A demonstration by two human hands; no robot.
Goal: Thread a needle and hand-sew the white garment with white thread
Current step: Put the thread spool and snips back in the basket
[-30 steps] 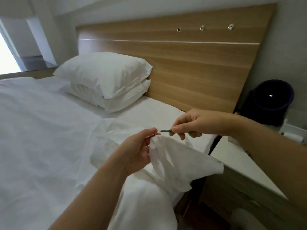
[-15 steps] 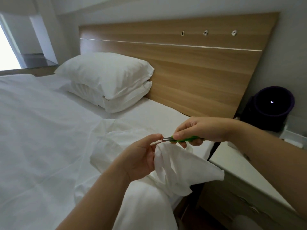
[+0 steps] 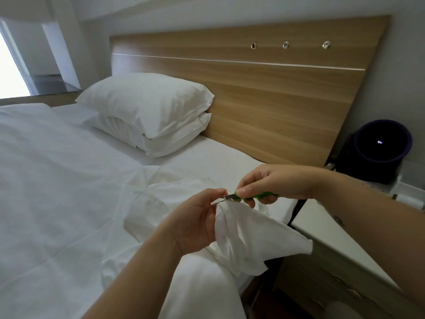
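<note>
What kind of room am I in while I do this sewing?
A bedroom, possibly a hotel room. There is a bed made up in white sheets, two stacked white pillows against a wide wooden headboard, and a bedside cabinet at the right.

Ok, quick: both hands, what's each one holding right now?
Left hand: pinching a fold of the garment.
Right hand: gripping a green tool, its metal tip at that fold.

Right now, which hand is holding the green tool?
The right hand grips the green tool; the left hand pinches only the white garment.
</note>
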